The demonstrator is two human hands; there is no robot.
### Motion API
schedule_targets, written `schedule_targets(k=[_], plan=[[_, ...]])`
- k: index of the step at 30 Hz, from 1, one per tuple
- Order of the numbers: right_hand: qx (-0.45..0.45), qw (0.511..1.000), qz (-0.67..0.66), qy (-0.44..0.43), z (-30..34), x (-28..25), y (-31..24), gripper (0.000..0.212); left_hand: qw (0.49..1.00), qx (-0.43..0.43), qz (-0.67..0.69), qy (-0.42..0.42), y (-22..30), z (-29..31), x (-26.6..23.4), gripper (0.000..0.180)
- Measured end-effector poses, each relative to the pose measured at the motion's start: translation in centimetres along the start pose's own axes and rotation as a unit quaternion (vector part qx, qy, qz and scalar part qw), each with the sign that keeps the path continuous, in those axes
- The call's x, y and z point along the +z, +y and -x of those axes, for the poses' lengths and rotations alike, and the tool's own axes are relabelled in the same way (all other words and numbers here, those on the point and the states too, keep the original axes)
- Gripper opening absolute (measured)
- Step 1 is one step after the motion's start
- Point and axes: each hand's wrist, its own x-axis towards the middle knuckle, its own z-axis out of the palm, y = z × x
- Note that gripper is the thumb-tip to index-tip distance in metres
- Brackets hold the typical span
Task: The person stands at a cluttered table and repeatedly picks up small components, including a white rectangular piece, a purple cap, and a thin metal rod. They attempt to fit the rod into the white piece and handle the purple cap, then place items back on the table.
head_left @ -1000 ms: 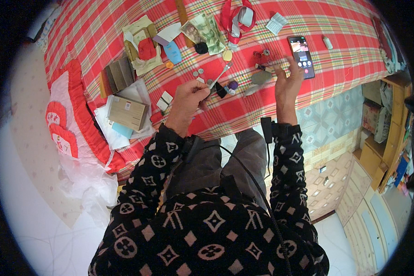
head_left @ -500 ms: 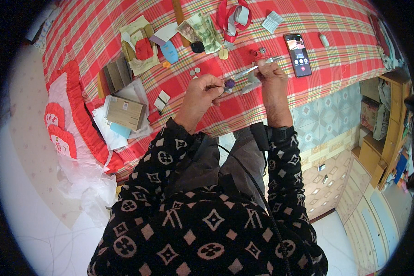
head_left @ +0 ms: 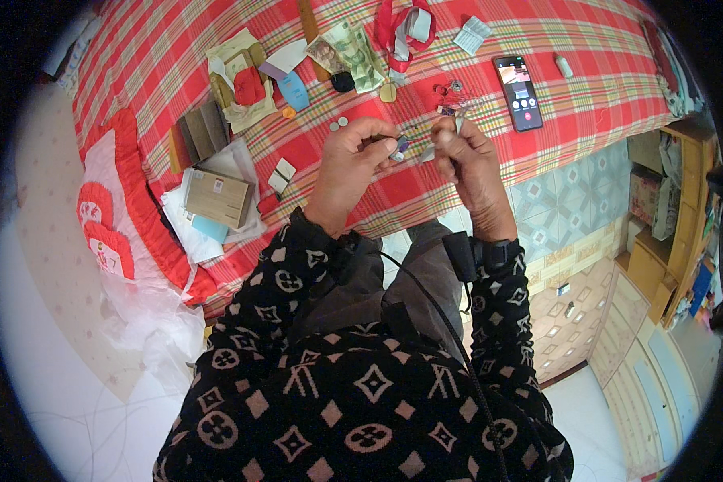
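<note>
My left hand (head_left: 347, 167) is closed in a pinch above the red plaid cloth. What it holds, if anything, is too small to make out. Right at its fingertips shows a small dark purple and whitish thing (head_left: 402, 147); whether it is held or lies on the cloth I cannot tell. My right hand (head_left: 467, 161) is closed on a shiny silvery thing (head_left: 459, 124), mostly hidden by the fingers. Another silvery piece (head_left: 427, 153) shows between the hands. Beyond the right hand lies a tangle of red thread (head_left: 451, 87). Two pale round buttons (head_left: 339, 124) lie beyond the left hand.
A lit phone (head_left: 518, 94) lies to the right. Farther back are banknotes (head_left: 352, 55), a red ribbon roll (head_left: 395, 36) and a wooden ruler (head_left: 308, 20). At left are a small box (head_left: 217, 198), papers and a red-frilled cloth (head_left: 140, 217). A black cord (head_left: 426, 297) hangs before me.
My right hand has drawn nearer and slightly left, turning so the silvery thing is now mostly covered. My left hand has shifted a little up and right, still pinched.
</note>
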Motion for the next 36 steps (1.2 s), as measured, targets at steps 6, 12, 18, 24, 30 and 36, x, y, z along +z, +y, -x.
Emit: schedule_targets(k=[6, 12, 18, 24, 30, 36], plan=[[-0.078, 0.991, 0.108, 0.024, 1.4, 3.2, -0.4, 0.013, 1.0, 0.011, 0.004, -0.014, 0.6, 0.1, 0.9, 0.013], [-0.066, 0.994, 0.08, 0.039, 0.9, 2.6, -0.3, 0.012, 0.998, -0.002, 0.062, -0.027, 1.1, 0.4, 1.2, 0.015], [-0.053, 0.997, 0.03, 0.051, 0.9, 2.0, 0.5, 0.012, 0.997, -0.01, 0.079, -0.019, 1.5, 0.4, 1.5, 0.018], [-0.06, 0.997, 0.006, 0.055, 0.6, 1.5, 0.7, 0.012, 0.999, 0.007, 0.052, -0.003, 1.8, 0.4, 1.5, 0.017], [-0.072, 0.995, -0.031, 0.062, 0.7, 1.6, 0.2, 0.01, 0.999, 0.036, 0.029, 0.022, 1.8, 0.2, 1.7, 0.019], [-0.144, 0.989, 0.027, -0.015, 1.2, 3.2, 0.2, 0.013, 0.998, 0.036, 0.014, 0.051, 2.0, 0.3, 2.3, 0.02]])
